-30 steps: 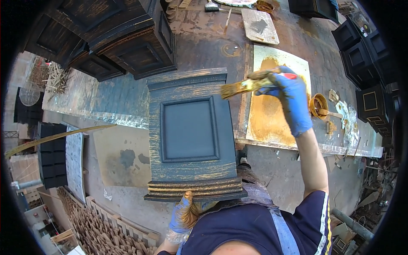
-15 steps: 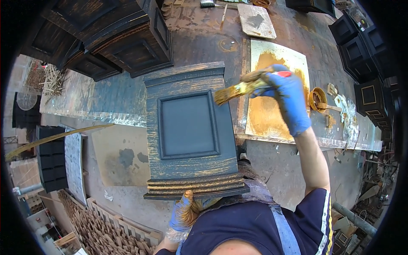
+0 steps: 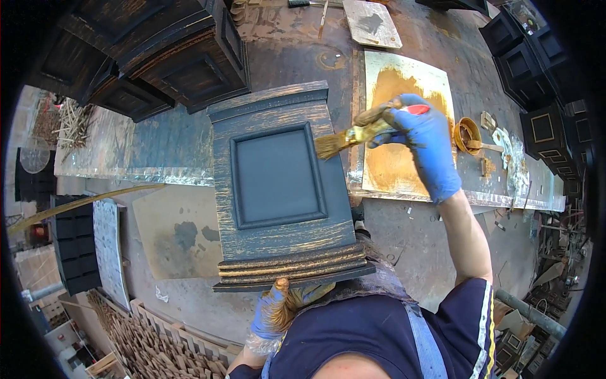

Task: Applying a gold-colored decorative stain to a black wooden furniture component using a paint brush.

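“Brown workbench [image 3: 284, 60] across the far side of my feed. What else is big?”

“I have dark cabinets [image 3: 202, 79] stacked at the far left, faintly streaked, well apart from the work. Nearer me is the panelled box [image 3: 278, 183], tilted, between the bench edge and the wearer's body.”

“How far along?”

“Partly, I'd judge. Gold streaks mark its top, left and lower borders, and the base moulding [image 3: 290, 268] is strongest. The right border looks sparser; the centre panel is plain blue-black. Whether those need more, I can't tell.”

“And around it?”

“A gold-smeared board [image 3: 391, 170] lies to the right, partly hidden from me by the right hand [image 3: 426, 142], whose gloved fingers are closed round a brush [image 3: 331, 144]. The left hand [image 3: 274, 316] grips the box's lower edge, thumb in front.”

“Bristles touching?”

“They're over the right border, masking some of it; contact I can't confirm. Beyond sits a small bowl [image 3: 459, 142], a wooden handle [image 3: 492, 147] leaning out.”
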Demonstrator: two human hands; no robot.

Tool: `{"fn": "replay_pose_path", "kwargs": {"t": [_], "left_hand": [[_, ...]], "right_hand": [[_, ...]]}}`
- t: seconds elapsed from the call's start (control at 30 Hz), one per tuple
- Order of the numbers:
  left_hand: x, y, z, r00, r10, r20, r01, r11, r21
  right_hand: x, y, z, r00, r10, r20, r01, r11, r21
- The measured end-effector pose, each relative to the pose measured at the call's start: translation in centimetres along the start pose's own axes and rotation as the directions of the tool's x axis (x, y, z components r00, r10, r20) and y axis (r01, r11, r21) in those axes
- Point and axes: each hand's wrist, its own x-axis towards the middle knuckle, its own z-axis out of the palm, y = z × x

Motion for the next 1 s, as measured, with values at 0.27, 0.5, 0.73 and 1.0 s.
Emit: {"fn": "replay_pose_path", "kwargs": {"t": [0.27,0.5,0.73,1.0], "left_hand": [[-0.3,0.1,-0.2,1.000,-0.016,0.009,0.016,1.000,0.002],[-0.4,0.2,-0.6,0.999,-0.016,0.047,0.017,1.000,-0.025],[-0.2,0.3,-0.7,0.999,-0.024,0.046,0.023,0.999,0.029],[-0.3,0.4,-1.0,0.996,-0.028,0.081,0.026,0.999,0.026]], "right_hand": [[-1.2,-1.2,-2.8,0.999,-0.022,0.034,0.020,0.998,0.065],[-1.9,-0.7,-2.7,1.000,0.013,-0.010,-0.012,0.999,0.043],[-3.3,-1.2,-1.1,0.999,-0.005,0.033,0.003,0.998,0.059],[-4.5,-2.3,-4.1,1.000,0.010,0.005,-0.010,0.999,0.050]]}}
